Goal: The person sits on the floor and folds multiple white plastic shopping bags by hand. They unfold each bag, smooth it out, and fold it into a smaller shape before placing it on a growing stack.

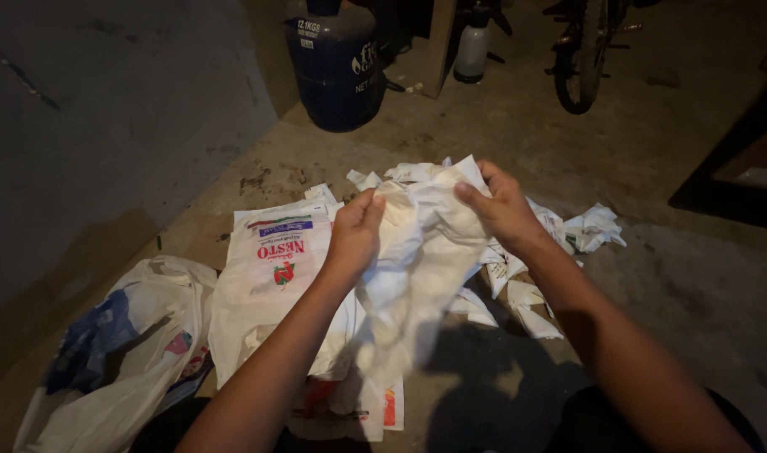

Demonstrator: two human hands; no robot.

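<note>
Bag: white plastic bag (417, 252), likely light, limp and slippery.
Grip: my left hand (354, 235) and right hand (502, 208) pinch its top edge, fingers clamped.
Near left: flat printed bag (270, 268).

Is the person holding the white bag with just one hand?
No, both the left hand and the right hand grip the white bag.

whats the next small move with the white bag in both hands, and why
Probably draw the two hands apart to pull the top edge taut. The left hand and right hand each pinch the upper edge of the white plastic bag, which hangs crumpled and bunched between them above the flattened bags on the floor. Stretching it should smooth the creases.
</note>
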